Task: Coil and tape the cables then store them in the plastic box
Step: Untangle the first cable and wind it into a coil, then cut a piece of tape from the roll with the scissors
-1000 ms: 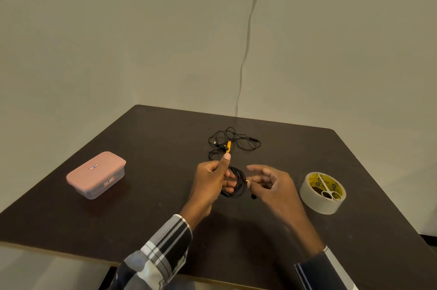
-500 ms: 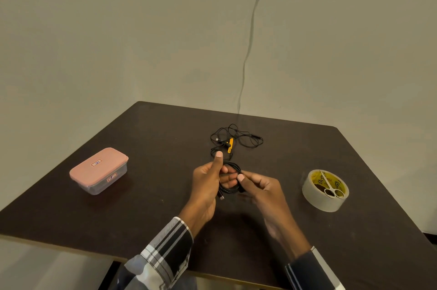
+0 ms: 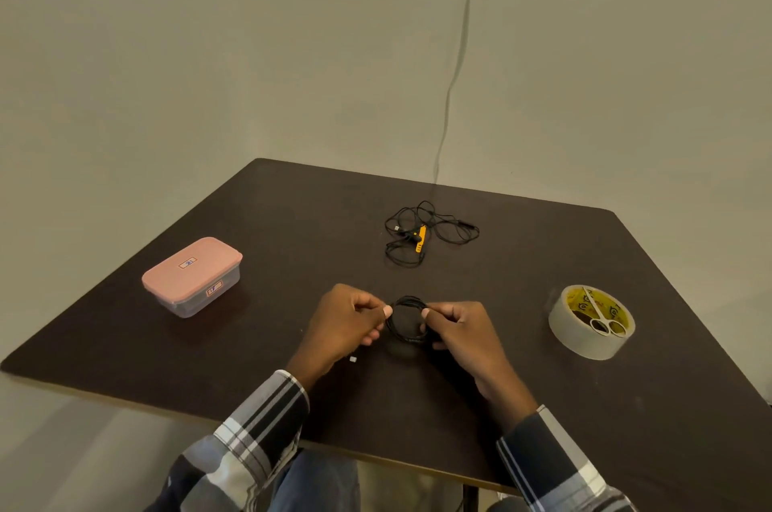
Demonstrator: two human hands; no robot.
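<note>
Head view. A black cable coil (image 3: 407,319) is held just above the dark table (image 3: 626,407), near its front middle, between both hands. The coil forms a small ring of several loops seen almost face-on, slightly taller than wide; a loose end cannot be made out. The left hand (image 3: 344,323) pinches the ring's left side, thumb tip on top and fingers curled beneath. The right hand (image 3: 461,330) pinches the right side in the same way, thumb on top, fingers curled under and partly behind the loops. Both hands are closed on the coil, knuckles facing away from each other. A second cable (image 3: 426,234), black with a yellow-orange piece, lies uncoiled in a loose tangle farther back on the table, its spread running left to right. The plastic box (image 3: 192,275) sits at the left, well apart from the hands, pink lid on, its long axis running diagonally from near left to far right. A roll of tape (image 3: 591,321) lies flat at the right, with small scissors (image 3: 601,317) resting in its core, handles toward the person. A tiny white scrap (image 3: 353,359) lies on the table just below the left hand.
</note>
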